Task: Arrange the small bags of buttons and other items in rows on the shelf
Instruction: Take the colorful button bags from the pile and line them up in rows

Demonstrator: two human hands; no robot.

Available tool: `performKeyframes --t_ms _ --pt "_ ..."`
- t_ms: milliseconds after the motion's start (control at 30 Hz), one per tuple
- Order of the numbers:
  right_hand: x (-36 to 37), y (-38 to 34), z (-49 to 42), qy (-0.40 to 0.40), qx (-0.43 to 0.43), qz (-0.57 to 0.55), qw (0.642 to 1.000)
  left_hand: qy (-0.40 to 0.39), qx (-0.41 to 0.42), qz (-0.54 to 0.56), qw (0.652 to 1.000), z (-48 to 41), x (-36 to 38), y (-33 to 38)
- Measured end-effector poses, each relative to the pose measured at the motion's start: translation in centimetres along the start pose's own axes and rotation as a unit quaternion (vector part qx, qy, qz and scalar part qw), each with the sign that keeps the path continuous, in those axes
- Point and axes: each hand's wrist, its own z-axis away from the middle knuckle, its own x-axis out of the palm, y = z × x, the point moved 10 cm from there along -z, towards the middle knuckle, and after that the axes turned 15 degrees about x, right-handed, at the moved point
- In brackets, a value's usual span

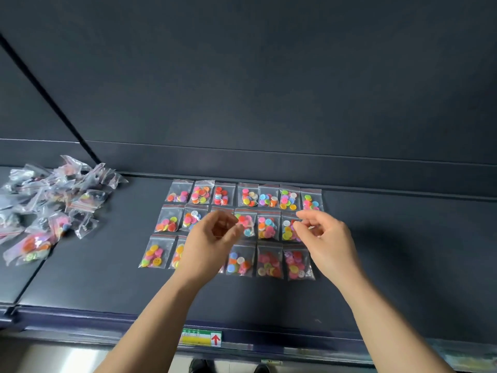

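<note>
Small clear zip bags of coloured buttons lie flat on the dark shelf [403,251] in three rows: a back row [248,195], a middle row [267,224] and a front row [269,261]. My left hand [215,238] hovers over the middle and front rows with its fingers loosely curled and apart, nothing in it. My right hand [326,238] hangs over the right end of the middle row, fingers curled. A pale glint shows between them, and I cannot tell whether it grips a bag. Both hands hide some bags.
A loose pile of unsorted bags [53,200] lies at the shelf's left, across a seam between panels. A raised back ledge [376,168] runs behind the rows. A green and yellow label with a red arrow [201,337] sits on the front edge.
</note>
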Motion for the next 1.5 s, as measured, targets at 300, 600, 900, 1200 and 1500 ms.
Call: performKeyframes --t_ms 300,600,900,1200,1500 --pt "12.0 -9.0 1.0 -0.119 -0.045 -0.069 0.989 0.239 -0.054 0.010 0.969 4.8 -16.2 -4.8" --pt "29.9 -17.2 6.5 -0.222 -0.055 -0.081 0.970 0.325 -0.097 -0.041 0.940 9.7 -33.2 -11.8" --pt "41.3 -21.7 10.7 -0.192 -0.043 -0.061 0.978 0.219 -0.113 -0.125 0.961 6.9 -45.5 -19.3" --pt "44.5 -22.5 11.8 -0.140 -0.083 0.047 0.985 -0.014 -0.058 -0.259 0.964 1.0 -43.3 -23.9" --pt "45.9 -24.5 10.6 -0.136 -0.111 0.092 0.980 0.072 -0.087 -0.104 0.988 2.2 -46.1 -23.4"
